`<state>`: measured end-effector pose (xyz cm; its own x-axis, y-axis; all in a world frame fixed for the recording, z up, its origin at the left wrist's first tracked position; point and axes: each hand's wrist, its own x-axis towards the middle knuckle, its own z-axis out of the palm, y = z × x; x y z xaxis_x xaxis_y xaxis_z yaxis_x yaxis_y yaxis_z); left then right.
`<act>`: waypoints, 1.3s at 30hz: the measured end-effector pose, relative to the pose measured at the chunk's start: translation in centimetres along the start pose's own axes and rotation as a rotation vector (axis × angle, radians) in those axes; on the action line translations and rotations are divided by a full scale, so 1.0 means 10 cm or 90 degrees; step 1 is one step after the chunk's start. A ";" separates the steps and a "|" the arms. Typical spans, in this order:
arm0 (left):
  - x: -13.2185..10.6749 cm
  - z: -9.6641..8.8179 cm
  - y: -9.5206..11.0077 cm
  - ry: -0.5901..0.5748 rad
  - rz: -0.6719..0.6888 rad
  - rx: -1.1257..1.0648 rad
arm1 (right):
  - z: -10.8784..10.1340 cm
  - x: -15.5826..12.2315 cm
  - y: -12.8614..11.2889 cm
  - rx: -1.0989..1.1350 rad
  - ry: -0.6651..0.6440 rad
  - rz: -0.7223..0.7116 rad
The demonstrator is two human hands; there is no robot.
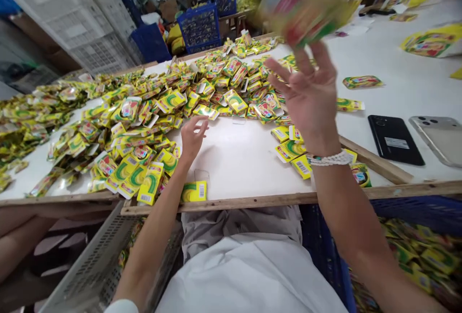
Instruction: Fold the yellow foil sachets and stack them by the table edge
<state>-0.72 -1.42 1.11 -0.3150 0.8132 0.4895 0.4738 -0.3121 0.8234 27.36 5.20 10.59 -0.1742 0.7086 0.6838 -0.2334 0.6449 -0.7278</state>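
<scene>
Above the worktop (249, 159), 1 blurred packet at the right grip's fingertips

The yellow packet (306, 9) is at the top of the view, against or just beyond the raised fingers of the right grip (312, 98); blur leaves it impossible to tell whether they grasp it or have let go. Its height probably serves to clear the pile of small boxes (236, 101). That pile lies beyond and to the left, presumably so the white surface before the body gives both arms room. A wooden edging (249, 202) likely stops boxes slipping off, and a black phone (396, 139) lies at the right, seemingly out of the way.

The right forearm slants upward, wrist lifted, fingers pointing away. The left forearm reaches forward, low; the left grip (193, 137) holds nothing visible, fingers loosely curled beside the pile.
</scene>
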 end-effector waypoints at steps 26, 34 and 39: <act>0.05 0.00 -0.27 -0.076 -0.010 0.038 | 0.03 -0.22 1.57 -0.758 -0.084 0.188; 0.04 0.06 -0.11 -0.162 -0.055 -0.101 | 0.47 -0.23 1.03 -0.320 -0.028 0.221; 0.04 0.08 -0.05 -0.164 -0.021 -0.150 | 0.87 -0.43 0.97 0.044 -0.102 0.382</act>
<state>-0.45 -0.53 0.63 -0.0953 0.9125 0.3979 0.2550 -0.3640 0.8958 17.48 5.90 1.03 -0.4338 0.8866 0.1602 -0.1110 0.1238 -0.9861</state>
